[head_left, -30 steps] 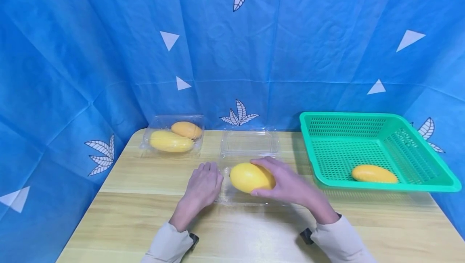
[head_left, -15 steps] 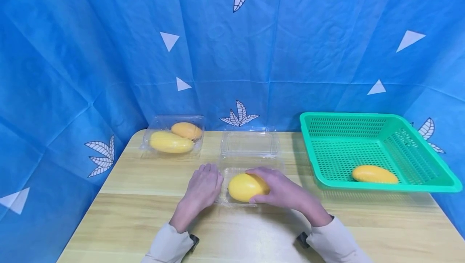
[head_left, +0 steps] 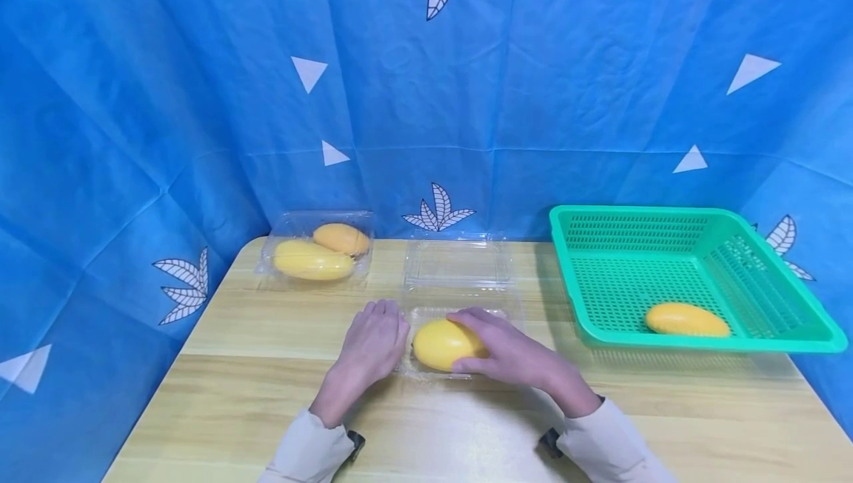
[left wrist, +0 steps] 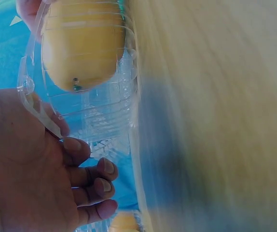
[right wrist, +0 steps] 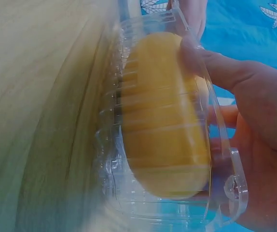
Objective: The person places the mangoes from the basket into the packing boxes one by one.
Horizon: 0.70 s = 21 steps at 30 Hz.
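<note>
A yellow mango (head_left: 442, 344) lies in the near half of an open clear plastic clamshell box (head_left: 460, 261), whose lid is folded back towards the curtain. My right hand (head_left: 503, 350) grips the mango's right end, thumb on the near side and fingers over the far side; in the right wrist view the mango (right wrist: 165, 121) shows through the box wall. At the box's left edge, my left hand (head_left: 375, 342) pinches the rim between thumb and forefinger. The left wrist view has the other fingers (left wrist: 107, 166) of that hand loosely curled beside the box.
Back left on the wooden table (head_left: 266, 401) stands another clear box (head_left: 363, 268) holding two mangoes (head_left: 313, 259). To the right, a green basket (head_left: 573, 283) contains one orange-yellow mango (head_left: 686, 319). A blue curtain (head_left: 426, 98) hangs behind and at the sides.
My right hand has lowered the mango into the near half of the box and shifted it slightly left. My left hand has stayed at the rim.
</note>
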Motion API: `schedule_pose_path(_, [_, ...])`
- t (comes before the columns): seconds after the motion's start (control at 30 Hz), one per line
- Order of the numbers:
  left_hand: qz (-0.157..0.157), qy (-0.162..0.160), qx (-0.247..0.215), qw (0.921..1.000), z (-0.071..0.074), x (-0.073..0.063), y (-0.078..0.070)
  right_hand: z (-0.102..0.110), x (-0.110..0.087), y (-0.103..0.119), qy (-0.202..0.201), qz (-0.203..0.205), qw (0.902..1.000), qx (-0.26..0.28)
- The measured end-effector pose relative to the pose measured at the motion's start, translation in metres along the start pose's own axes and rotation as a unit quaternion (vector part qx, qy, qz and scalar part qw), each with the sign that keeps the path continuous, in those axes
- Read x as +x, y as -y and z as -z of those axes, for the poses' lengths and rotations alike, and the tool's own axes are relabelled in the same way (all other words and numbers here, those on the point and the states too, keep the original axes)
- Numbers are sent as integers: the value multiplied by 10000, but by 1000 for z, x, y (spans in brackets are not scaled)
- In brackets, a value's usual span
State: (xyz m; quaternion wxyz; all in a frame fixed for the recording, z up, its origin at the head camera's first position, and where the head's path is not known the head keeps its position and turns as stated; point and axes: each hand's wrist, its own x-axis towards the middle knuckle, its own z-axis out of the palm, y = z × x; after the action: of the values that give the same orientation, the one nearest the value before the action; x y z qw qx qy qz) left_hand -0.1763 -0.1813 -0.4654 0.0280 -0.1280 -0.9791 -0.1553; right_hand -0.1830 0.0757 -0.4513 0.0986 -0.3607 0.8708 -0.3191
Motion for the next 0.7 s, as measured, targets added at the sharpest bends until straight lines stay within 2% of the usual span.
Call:
schedule_pose_path(0.4, [-19,-95,-25,9999,-1,-1,0,3,-2,2,188,32,9998,70])
schedule_pose_path(0.7, [-14,-32,40,10000,0,-1,0,2,-1,3,229,138,9996,21])
